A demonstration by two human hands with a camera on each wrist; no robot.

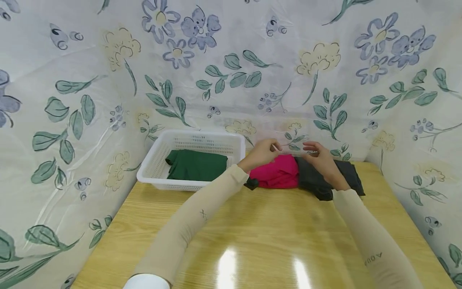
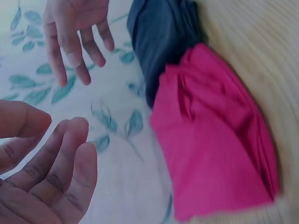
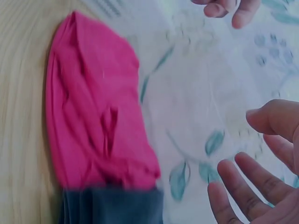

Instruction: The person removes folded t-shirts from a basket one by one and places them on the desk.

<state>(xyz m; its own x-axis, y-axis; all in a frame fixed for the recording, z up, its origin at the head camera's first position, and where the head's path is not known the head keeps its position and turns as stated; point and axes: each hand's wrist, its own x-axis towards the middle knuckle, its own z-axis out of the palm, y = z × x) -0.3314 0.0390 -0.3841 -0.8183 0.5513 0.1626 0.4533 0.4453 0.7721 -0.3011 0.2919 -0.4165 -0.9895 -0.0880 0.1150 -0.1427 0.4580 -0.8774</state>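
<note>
- Head view: left hand [image 1: 260,154] and right hand [image 1: 321,158], fingers loose, holding nothing, hover above pink garment [image 1: 278,173].
- Risk: a careless grab may drag the touching dark grey garment [image 1: 346,174] along.

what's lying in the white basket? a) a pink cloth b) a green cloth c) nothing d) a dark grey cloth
b: a folded green cloth lies inside the white basket, while the pink cloth and the dark grey cloth lie beside it on the wooden table.
</note>
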